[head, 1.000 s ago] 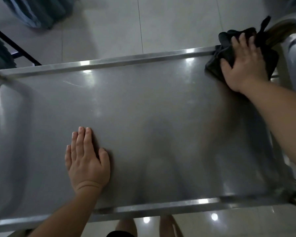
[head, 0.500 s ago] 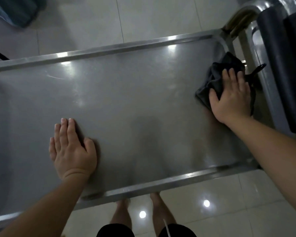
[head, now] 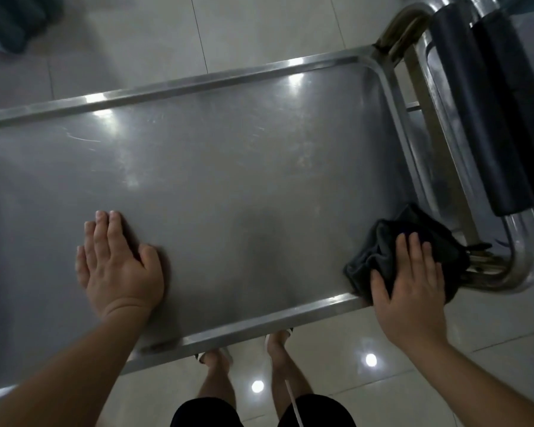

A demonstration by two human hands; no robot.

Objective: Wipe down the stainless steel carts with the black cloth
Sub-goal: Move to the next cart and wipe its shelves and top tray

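While the left hand [head: 117, 266] lies flat with fingers together on the cart top [head: 228, 180], the right hand [head: 409, 282] presses the black cloth [head: 383, 245], fingers straight, onto the cart's near right corner.

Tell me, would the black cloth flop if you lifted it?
Probably yes: the cloth lies bunched in soft folds under the right hand, so it looks limp. It likely slides easily on the cart, whose steel looks smooth and shiny.
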